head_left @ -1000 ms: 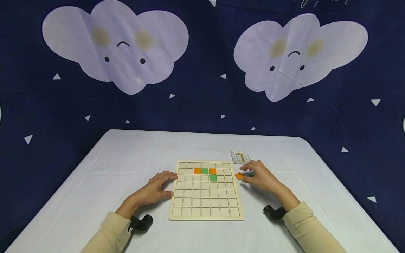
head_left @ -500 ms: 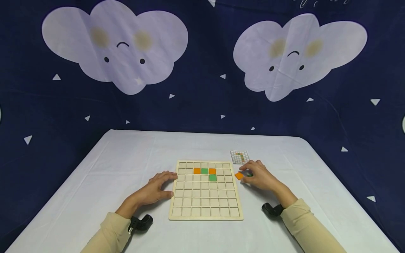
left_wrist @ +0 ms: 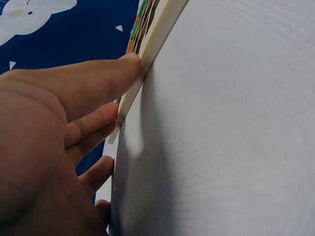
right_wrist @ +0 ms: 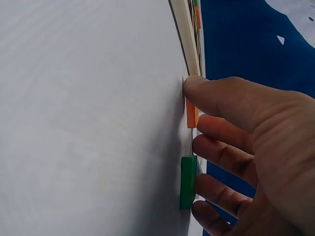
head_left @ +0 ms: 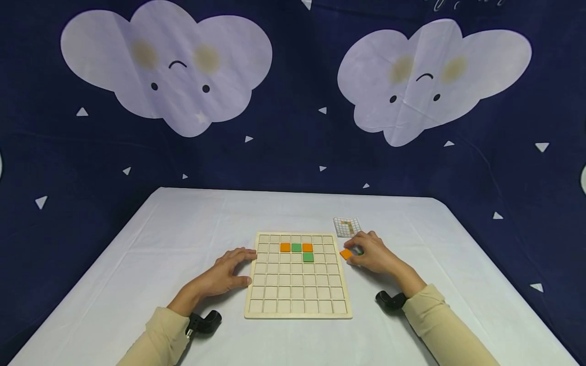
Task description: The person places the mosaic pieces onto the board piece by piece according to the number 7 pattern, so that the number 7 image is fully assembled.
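Note:
A wooden grid board (head_left: pixel 297 318) lies in front of me, with two orange tiles and two green tiles set in its upper cells. My left hand (head_left: pixel 224 273) rests against the board's left edge, fingers spread; the left wrist view has the thumb (left_wrist: pixel 110 78) touching that edge. Beside the right edge, my right hand (head_left: pixel 377 254) pinches a loose orange tile (head_left: pixel 345 253) between thumb and index finger. This tile (right_wrist: pixel 191 115) is low at the table, partly covered by the thumb. A green tile (right_wrist: pixel 188 183) stands under the other fingers, mostly hidden in the head view.
A small pattern card (head_left: pixel 346 226) with a printed grid lies beyond the right hand, near the board's upper right corner. White cloth covers the table (head_left: pixel 201 213). A dark blue cloth (head_left: pixel 293 168) with clouds hangs behind it.
My right hand has shifted slightly left, its thumb and index finger closing in on the orange tile. The left hand and the board have stayed put.

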A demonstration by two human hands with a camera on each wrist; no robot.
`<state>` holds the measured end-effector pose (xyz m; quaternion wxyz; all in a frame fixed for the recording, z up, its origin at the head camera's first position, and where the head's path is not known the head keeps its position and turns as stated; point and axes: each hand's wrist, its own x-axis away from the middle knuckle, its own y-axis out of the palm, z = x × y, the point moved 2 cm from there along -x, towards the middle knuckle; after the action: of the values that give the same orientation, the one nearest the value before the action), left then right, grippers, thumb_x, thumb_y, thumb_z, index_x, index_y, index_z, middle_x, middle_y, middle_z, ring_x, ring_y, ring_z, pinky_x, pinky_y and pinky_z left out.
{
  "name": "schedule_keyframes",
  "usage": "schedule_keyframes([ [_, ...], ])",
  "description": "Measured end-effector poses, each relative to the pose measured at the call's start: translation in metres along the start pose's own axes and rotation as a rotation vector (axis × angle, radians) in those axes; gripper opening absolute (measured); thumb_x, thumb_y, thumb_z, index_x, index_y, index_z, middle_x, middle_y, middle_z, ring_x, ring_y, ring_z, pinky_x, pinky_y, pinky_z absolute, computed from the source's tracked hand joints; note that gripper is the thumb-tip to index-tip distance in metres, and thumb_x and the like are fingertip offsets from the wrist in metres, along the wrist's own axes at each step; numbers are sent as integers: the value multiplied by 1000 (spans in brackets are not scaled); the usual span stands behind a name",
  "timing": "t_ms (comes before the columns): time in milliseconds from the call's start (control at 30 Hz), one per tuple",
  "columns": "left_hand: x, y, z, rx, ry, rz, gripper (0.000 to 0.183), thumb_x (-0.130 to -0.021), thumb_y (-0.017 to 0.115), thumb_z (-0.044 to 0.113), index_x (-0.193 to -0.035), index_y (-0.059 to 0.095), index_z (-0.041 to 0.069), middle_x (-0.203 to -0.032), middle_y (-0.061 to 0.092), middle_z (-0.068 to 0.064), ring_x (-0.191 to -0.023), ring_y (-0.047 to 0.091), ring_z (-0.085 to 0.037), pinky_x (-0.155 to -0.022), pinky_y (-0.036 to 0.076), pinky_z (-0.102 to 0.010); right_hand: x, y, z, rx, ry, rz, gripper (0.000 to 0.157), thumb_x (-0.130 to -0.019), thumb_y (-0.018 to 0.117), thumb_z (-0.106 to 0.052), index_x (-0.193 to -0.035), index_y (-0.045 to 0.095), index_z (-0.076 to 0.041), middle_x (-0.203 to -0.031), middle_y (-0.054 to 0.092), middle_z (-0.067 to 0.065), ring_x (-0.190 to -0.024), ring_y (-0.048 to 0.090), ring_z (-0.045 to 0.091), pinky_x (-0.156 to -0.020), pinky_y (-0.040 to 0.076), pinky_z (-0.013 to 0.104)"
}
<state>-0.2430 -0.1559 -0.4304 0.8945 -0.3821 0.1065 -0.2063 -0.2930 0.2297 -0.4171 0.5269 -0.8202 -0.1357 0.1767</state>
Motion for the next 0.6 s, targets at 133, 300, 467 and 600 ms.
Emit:
schedule_keyframes([
  [133,0,0,-1,-2,6,1,56,-83,70,21,-133,50,10,-148,39,-12,-139,26,-42,-110,13,-65,-1,-1,-1,-1,1,-11,35,-75,77,-26,-106,69,-13,-106,62,4,-93,45,19,-81,34,35],
  [300,0,1,-1,-1,15,2,56,-83,70,21,-133,50,9,-148,39,-13,-139,25,-43,-110,13,-66,-2,0,0,8,2,-15,34,-75,77,-26,-105,70,-13,-105,61,3,-92,44,19,-81,35,37],
  [467,0,1,-1,-2,27,3,55,-83,70,20,-133,50,9,-147,40,-13,-139,26,-43,-110,14,-66,-1,-1,1,9,-6,-18,33,-76,77,-26,-105,70,-13,-104,61,3,-92,44,18,-81,35,35],
  [600,0,1,-2,-7,25,5,55,-83,70,20,-133,50,9,-147,40,-13,-139,26,-43,-110,14,-66,1,-1,2,5,-23,-13,32,-76,77,-26,-103,70,-12,-104,62,2,-91,44,17,-81,35,33],
])
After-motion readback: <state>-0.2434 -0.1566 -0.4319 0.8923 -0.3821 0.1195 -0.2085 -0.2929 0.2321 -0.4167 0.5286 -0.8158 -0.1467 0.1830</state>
